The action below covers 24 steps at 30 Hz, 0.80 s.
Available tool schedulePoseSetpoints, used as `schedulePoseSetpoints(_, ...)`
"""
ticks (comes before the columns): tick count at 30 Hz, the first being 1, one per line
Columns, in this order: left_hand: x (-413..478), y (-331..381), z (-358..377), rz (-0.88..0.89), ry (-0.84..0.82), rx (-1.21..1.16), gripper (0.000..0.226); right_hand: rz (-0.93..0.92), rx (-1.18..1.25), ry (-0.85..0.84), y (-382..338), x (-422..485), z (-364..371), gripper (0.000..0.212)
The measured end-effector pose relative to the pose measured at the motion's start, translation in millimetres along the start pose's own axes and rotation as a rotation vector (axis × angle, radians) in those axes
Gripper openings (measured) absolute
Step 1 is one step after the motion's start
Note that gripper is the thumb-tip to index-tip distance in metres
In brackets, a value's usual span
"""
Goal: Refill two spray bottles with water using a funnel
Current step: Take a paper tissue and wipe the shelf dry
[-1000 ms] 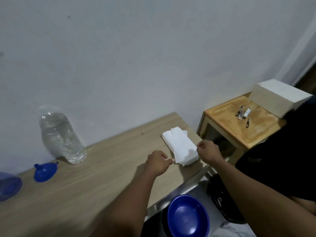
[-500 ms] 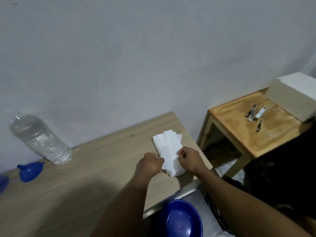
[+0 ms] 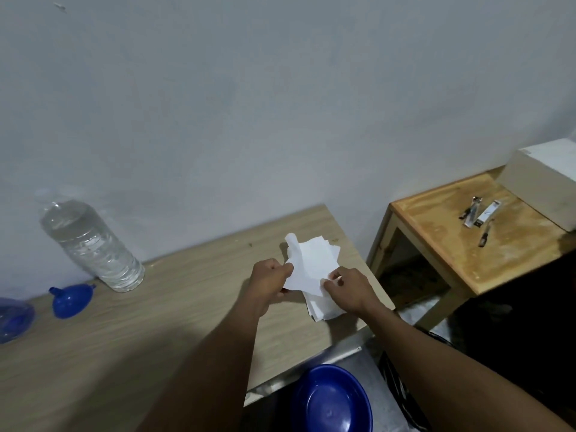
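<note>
Spray bottle [image 3: 14, 319] is only partly in frame: a translucent blue body at the far left edge of the table [image 3: 131, 353], well to the left of the water bottle [image 3: 93, 244]; its contents cannot be determined. Only one such bottle shows.

Water bottle: clear ribbed plastic, cylindrical, standing on the table against the wall [image 3: 280, 104] and leaning toward the left in this wide-angle view. It holds clear water nearly up to the shoulder.

Funnel [image 3: 71, 299]: glossy blue plastic, cone-shaped with a short spout, lying on its side just left of the water bottle's base, between that bottle and the spray bottle.

Bowl [image 3: 333, 400]: round, deep blue, smooth and glossy, below the table's near edge, well to the right of the water bottle. Nothing is seen inside it.

Tissue stack [image 3: 314, 275]: thin white rectangular sheets, loosely fanned, lying on the table's right end, well to the right of the water bottle.

Left hand [image 3: 269, 282]: fingers curled, pinching the left edge of the top tissue sheet.
Right hand [image 3: 349, 289]: thumb and fingertips pinching the lower right edge of the same sheet, which is lifted and curling at its far corner.

Table: pale wood-grain laminate, matte. Side table [image 3: 452, 244]: orange-brown varnished wood, right of the tissue stack, carrying a white box [image 3: 542, 188] and several small metallic items [image 3: 480, 213] too small to identify.
</note>
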<state>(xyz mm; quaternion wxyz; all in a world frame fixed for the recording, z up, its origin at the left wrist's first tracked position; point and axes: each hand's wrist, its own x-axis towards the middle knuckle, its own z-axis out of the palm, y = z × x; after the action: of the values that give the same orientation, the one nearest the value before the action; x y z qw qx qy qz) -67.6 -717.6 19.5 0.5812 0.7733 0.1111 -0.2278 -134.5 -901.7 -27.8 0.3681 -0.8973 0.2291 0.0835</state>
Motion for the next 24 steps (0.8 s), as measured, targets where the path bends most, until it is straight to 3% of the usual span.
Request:
schedulePoseSetpoints(8,-2.3,4.9,-11.3,0.007,-0.047,-0.147,0.014,-0.007,-0.114,-0.063,-1.2,-11.4,1.2,0.091)
schedulePoseSetpoints(14,-3.5,4.4,-22.2,0.027,-0.005,-0.175,0.03,0.035,-0.112,-0.036,4.9,-9.4,7.5,0.076)
schedulePoseSetpoints(24,-4.5,-7.1,-29.9,0.046,0.021,-0.166,0.025,-0.076,-0.134,0.02,13.1,-17.8,7.0,0.077)
